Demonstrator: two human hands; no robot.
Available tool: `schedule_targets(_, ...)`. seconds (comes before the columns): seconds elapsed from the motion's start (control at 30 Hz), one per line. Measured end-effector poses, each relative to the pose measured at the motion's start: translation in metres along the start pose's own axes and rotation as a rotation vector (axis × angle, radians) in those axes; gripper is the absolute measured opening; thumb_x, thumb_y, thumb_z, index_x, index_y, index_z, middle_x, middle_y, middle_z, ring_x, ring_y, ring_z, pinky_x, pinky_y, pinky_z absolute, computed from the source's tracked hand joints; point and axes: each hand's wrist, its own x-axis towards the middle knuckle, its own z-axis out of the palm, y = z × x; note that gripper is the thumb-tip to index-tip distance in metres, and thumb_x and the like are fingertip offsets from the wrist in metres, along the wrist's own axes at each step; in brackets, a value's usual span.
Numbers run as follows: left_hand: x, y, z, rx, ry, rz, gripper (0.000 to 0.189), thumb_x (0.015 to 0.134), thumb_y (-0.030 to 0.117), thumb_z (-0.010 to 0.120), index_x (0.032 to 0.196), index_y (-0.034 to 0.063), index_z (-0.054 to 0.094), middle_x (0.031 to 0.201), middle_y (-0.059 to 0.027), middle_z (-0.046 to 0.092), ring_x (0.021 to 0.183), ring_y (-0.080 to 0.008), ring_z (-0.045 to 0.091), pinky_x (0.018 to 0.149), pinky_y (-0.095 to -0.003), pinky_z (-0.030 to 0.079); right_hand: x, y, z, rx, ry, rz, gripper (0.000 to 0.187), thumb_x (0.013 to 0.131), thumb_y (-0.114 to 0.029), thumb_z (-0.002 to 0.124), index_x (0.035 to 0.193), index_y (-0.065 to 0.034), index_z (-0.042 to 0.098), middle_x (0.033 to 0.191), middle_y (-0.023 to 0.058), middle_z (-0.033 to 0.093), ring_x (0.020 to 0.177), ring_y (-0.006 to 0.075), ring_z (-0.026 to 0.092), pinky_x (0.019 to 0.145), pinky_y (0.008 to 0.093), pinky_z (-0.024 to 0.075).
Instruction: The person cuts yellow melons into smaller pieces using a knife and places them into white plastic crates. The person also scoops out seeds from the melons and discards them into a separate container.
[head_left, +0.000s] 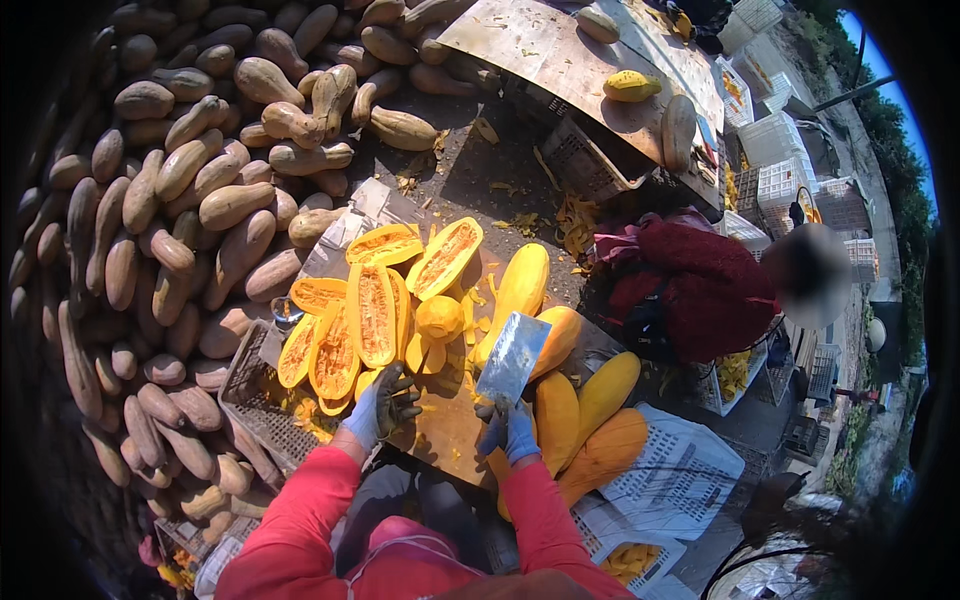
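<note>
In a dark-palmed glove, my left hand (391, 403) has its fingers spread and holds nothing, just below the halved squashes. My right hand (506, 429), also gloved, grips a cleaver (516, 357) whose broad metal blade points away from me. Several halved squashes (373, 315), orange inside with stringy pulp and seeds, lie at the left of a wooden board (442, 439). Near the board's middle sits a cut squash end (439, 319). Whole peeled squashes (519, 289) lie beyond the cleaver and to its right.
A large heap of unpeeled squashes (180, 225) fills the left side. A plastic crate (255, 420) stands at the board's left, white crates (667, 472) at its right. A co-worker in dark red (690, 277) is at the right, near another table (570, 82). Peelings litter the ground.
</note>
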Motion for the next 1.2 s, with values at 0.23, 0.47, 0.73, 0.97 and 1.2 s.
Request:
schedule_targets(0.23, -0.129, -0.032, -0.117, 0.377, 0.048, -0.121, 0.042, 0.095, 0.039, 0.062, 0.125, 0.0110, 0.056, 0.098, -0.0104, 0.065, 0.076, -0.0308, 0.064, 0.068, -0.0454, 0.055, -0.157, 0.084, -0.160, -2.012, -0.090, -0.468, 0.034, 0.092, -0.036, 0.056, 0.102, -0.0069, 0.072, 0.102, 0.0253, 0.069, 0.093, 0.0424, 0.067, 0.083, 0.0505, 0.0524)
schedule_targets(0.47, -0.204, -0.037, -0.295, 1.464, 0.348, 0.041, 0.039, 0.092, 0.035, 0.055, 0.111, 0.0036, 0.067, 0.112, -0.0197, 0.069, 0.098, -0.0273, 0.069, 0.082, -0.0389, 0.052, -0.282, 0.093, -0.231, -1.722, -0.123, 0.052, 0.042, 0.089, -0.046, 0.057, 0.108, -0.0116, 0.072, 0.105, 0.0207, 0.071, 0.096, 0.0379, 0.069, 0.085, 0.0473, 0.0529)
schedule_targets(0.73, -0.242, -0.006, -0.316, 1.545, 0.442, -0.042, 0.037, 0.092, 0.033, 0.055, 0.111, 0.0042, 0.068, 0.110, -0.0197, 0.069, 0.098, -0.0283, 0.069, 0.082, -0.0396, 0.052, -0.307, 0.091, -0.211, -1.623, 0.068, -0.016, 0.041, 0.089, -0.045, 0.058, 0.109, -0.0120, 0.071, 0.105, 0.0208, 0.070, 0.095, 0.0381, 0.069, 0.085, 0.0476, 0.0531)
schedule_targets(0.97, -0.242, -0.027, -0.299, 1.605, 0.408, 0.006, 0.036, 0.091, 0.032, 0.055, 0.110, 0.0046, 0.068, 0.109, -0.0197, 0.070, 0.097, -0.0291, 0.069, 0.082, -0.0401, 0.053, -0.292, 0.088, -0.195, -1.542, 0.094, -0.161, 0.041, 0.088, -0.045, 0.059, 0.110, -0.0124, 0.070, 0.105, 0.0210, 0.070, 0.094, 0.0382, 0.069, 0.084, 0.0479, 0.0533)
schedule_targets(1.2, -0.245, -0.067, -0.271, 1.716, 0.331, 0.060, 0.035, 0.091, 0.031, 0.055, 0.110, 0.0050, 0.069, 0.108, -0.0196, 0.070, 0.097, -0.0300, 0.069, 0.082, -0.0407, 0.053, -0.292, 0.112, -0.229, -1.506, 0.059, -0.185, 0.040, 0.088, -0.044, 0.060, 0.111, -0.0127, 0.069, 0.105, 0.0211, 0.070, 0.094, 0.0384, 0.069, 0.083, 0.0481, 0.0534)
